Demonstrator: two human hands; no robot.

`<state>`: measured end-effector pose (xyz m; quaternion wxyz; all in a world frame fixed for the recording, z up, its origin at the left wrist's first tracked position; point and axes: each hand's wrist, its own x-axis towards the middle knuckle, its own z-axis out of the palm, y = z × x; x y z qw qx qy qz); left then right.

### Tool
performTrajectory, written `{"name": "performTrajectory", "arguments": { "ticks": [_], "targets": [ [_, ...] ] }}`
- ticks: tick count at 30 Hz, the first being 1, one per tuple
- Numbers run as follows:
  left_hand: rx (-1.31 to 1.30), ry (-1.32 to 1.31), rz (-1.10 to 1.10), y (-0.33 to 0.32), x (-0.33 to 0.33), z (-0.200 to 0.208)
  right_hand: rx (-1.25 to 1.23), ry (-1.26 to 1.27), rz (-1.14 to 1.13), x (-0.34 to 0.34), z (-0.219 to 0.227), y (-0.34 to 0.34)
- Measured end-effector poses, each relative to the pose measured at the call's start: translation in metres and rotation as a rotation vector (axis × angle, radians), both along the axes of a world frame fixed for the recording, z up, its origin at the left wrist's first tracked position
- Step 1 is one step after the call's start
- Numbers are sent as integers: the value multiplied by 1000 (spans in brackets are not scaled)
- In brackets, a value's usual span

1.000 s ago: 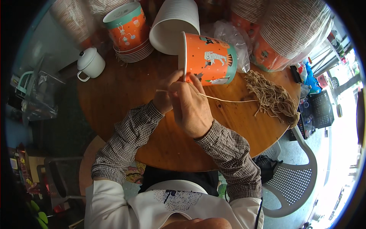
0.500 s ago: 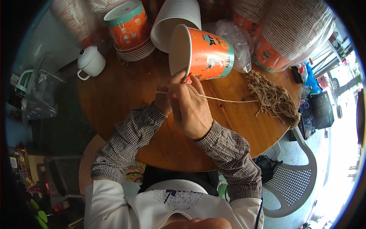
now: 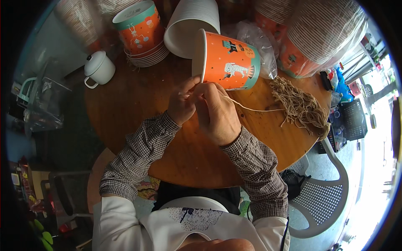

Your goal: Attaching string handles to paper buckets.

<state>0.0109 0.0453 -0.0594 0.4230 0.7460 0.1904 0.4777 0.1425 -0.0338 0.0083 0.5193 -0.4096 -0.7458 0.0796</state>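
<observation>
An orange paper bucket (image 3: 229, 62) with a green base band lies tipped on its side above my hands, its mouth facing left. My left hand (image 3: 182, 103) is closed, with thumb and forefinger at the near part of the bucket's rim. Right beside it, my right hand (image 3: 218, 112) is curled closed near the same rim. A thin cream string (image 3: 256, 109) runs out from my right hand to a tan bundle of cut strings (image 3: 298, 104) on the table's right side. The fingertips overlap, so the exact grip on string and rim is partly hidden.
Round wooden table (image 3: 176, 167). Behind stand a stack of orange buckets (image 3: 140, 31), nested white-sided buckets (image 3: 190, 25) lying over, and plastic-wrapped stacks (image 3: 322, 33). A white lidded mug (image 3: 100, 69) sits at left. A grey chair (image 3: 318, 201) is at lower right.
The bucket has shifted slightly right and turned, so less of its inside shows. My right hand has moved a little right. The string end left of my hands no longer shows.
</observation>
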Motion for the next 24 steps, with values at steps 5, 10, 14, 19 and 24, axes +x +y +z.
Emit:
{"name": "performTrajectory", "arguments": {
  "ticks": [5, 10, 14, 19, 24],
  "targets": [
    [-143, -56, -73, -4, 1, 9, 43, -60, -16, -1, -6, 3],
    [-136, -39, -48, -3, 5, 11, 57, -7, 4, -5, -6, -1],
    [22, -9, 79, -4, 2, 6, -195, 520, 164, 5, 1, 4],
    [-114, -140, 54, -5, 15, 15, -439, 1155, 233, 35, 10, 12],
    [-124, -71, 92, -1, 13, 18, -380, 1004, 236, 29, -6, 16]
  ]
}}
